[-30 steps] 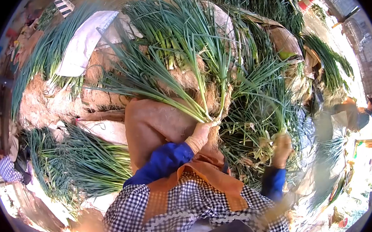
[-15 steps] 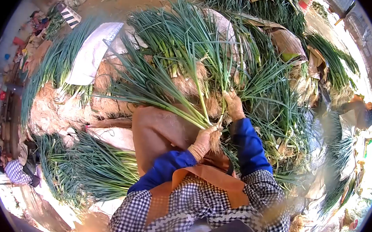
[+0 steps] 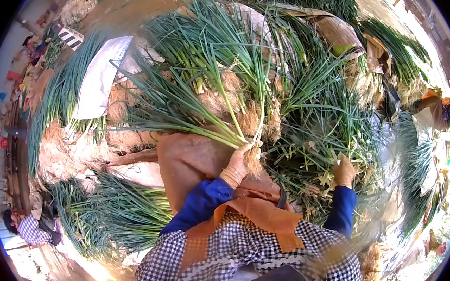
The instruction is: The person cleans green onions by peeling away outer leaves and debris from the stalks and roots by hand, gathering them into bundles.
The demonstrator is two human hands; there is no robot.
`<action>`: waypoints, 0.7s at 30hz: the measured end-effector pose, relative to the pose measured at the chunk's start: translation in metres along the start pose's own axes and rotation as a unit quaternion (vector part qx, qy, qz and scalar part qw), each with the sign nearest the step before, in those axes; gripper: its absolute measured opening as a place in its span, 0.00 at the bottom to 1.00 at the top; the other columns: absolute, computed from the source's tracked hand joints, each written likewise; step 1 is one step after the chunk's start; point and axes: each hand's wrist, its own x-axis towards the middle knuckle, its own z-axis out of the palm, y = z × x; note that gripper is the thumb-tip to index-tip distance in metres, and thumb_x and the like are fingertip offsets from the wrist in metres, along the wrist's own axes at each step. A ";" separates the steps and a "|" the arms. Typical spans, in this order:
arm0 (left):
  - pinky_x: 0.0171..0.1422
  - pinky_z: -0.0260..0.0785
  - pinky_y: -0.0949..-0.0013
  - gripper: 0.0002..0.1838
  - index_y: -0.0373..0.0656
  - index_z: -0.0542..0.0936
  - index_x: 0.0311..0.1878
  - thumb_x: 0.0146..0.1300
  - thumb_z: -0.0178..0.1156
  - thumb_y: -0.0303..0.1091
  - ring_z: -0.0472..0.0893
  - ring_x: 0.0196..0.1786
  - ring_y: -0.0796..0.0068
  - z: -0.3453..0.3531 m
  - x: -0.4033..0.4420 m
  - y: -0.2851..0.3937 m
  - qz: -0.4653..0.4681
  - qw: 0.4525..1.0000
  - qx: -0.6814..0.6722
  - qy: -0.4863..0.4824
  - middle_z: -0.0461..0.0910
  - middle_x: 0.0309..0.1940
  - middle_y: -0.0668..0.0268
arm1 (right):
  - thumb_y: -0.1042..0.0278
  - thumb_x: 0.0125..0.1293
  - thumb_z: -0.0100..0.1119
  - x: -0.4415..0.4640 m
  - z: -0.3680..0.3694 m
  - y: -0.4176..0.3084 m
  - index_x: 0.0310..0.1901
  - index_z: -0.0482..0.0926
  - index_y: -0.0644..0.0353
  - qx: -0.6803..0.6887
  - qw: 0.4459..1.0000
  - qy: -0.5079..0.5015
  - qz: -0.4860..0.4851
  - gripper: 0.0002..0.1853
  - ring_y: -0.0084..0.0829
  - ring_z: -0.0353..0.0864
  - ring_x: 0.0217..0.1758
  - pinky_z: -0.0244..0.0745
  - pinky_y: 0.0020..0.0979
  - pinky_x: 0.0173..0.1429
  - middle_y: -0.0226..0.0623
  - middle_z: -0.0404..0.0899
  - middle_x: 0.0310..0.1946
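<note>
My left hand (image 3: 238, 161) is closed round the root end of a few green onions (image 3: 225, 132) above my covered knee. Their leaves fan up and to the left, and pale roots hang just right of the fingers. My right hand (image 3: 344, 172) is out to the right, over a heap of loose leaves and trimmings (image 3: 312, 157); its fingers are bent, and I cannot make out what they hold, if anything. Beyond the knee lies a large pile of green onions (image 3: 200, 50) with brown roots toward me.
More onions (image 3: 115, 211) lie at the lower left, and others (image 3: 67, 82) under a white sack (image 3: 101, 79) at the upper left. One person (image 3: 31, 229) sits at the far left, another (image 3: 444, 109) at the far right. A striped block (image 3: 70, 37) stands at the upper left.
My right hand has gone from the onion stems beside my left hand back out to the heap on the right. My left hand has kept its hold. The view has shifted slightly.
</note>
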 end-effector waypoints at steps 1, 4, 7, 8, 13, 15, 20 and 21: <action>0.33 0.73 0.72 0.10 0.35 0.75 0.45 0.63 0.52 0.29 0.79 0.32 0.71 0.000 0.002 0.001 0.006 1.000 0.010 -0.004 0.80 0.35 0.60 | 0.56 0.60 0.56 0.000 -0.010 -0.043 0.40 0.79 0.59 0.096 0.994 0.027 -0.044 0.15 0.45 0.79 0.39 0.72 0.41 0.42 0.47 0.80 0.33; 0.34 0.74 0.72 0.12 0.34 0.74 0.47 0.63 0.52 0.28 0.79 0.33 0.71 -0.004 -0.002 0.002 0.028 0.998 0.051 0.003 0.80 0.35 0.59 | 0.56 0.66 0.52 -0.012 -0.015 -0.166 0.43 0.77 0.62 0.475 0.848 -0.216 -0.097 0.16 0.20 0.72 0.28 0.69 0.23 0.35 0.30 0.77 0.27; 0.35 0.75 0.71 0.13 0.35 0.73 0.49 0.62 0.53 0.28 0.78 0.34 0.70 -0.008 -0.005 0.002 0.004 0.998 0.065 0.000 0.79 0.38 0.58 | 0.58 0.66 0.52 0.002 0.035 -0.228 0.44 0.77 0.63 0.537 0.754 -0.348 -0.151 0.16 0.17 0.69 0.25 0.65 0.18 0.31 0.25 0.74 0.25; 0.36 0.75 0.70 0.13 0.35 0.74 0.48 0.62 0.53 0.28 0.79 0.34 0.69 -0.004 -0.009 0.003 0.010 0.997 0.080 0.016 0.79 0.36 0.59 | 0.59 0.66 0.53 0.006 0.062 -0.240 0.46 0.77 0.63 0.575 0.737 -0.301 -0.191 0.16 0.17 0.68 0.24 0.65 0.18 0.29 0.24 0.73 0.23; 0.39 0.77 0.70 0.12 0.34 0.75 0.48 0.61 0.53 0.25 0.80 0.36 0.69 -0.005 -0.011 -0.002 0.028 0.982 0.181 0.048 0.79 0.36 0.60 | 0.56 0.63 0.54 -0.015 0.032 -0.258 0.34 0.78 0.57 0.188 0.945 -0.047 -0.263 0.13 0.30 0.76 0.25 0.73 0.35 0.34 0.36 0.76 0.21; 0.40 0.76 0.71 0.12 0.34 0.75 0.47 0.60 0.53 0.24 0.80 0.37 0.70 0.002 -0.017 -0.001 0.020 0.979 0.205 0.011 0.79 0.36 0.60 | 0.58 0.64 0.55 -0.024 -0.007 -0.252 0.29 0.77 0.58 0.327 0.897 -0.110 -0.276 0.13 0.26 0.73 0.23 0.73 0.32 0.31 0.29 0.75 0.21; 0.34 0.72 0.75 0.14 0.34 0.72 0.50 0.60 0.54 0.25 0.74 0.33 0.75 0.013 -0.025 0.020 -0.141 0.975 0.145 -0.096 0.73 0.33 0.64 | 0.63 0.66 0.49 0.053 -0.042 -0.220 0.27 0.75 0.55 0.691 0.695 -0.139 -0.140 0.11 0.13 0.61 0.17 0.59 0.17 0.21 0.23 0.65 0.15; 0.35 0.70 0.75 0.15 0.34 0.72 0.51 0.60 0.53 0.25 0.75 0.33 0.76 0.025 -0.033 0.026 -0.144 0.969 0.093 -0.180 0.74 0.31 0.65 | 0.63 0.66 0.48 0.076 -0.044 -0.231 0.27 0.75 0.55 0.629 0.766 -0.093 -0.094 0.12 0.13 0.60 0.17 0.59 0.18 0.22 0.23 0.65 0.15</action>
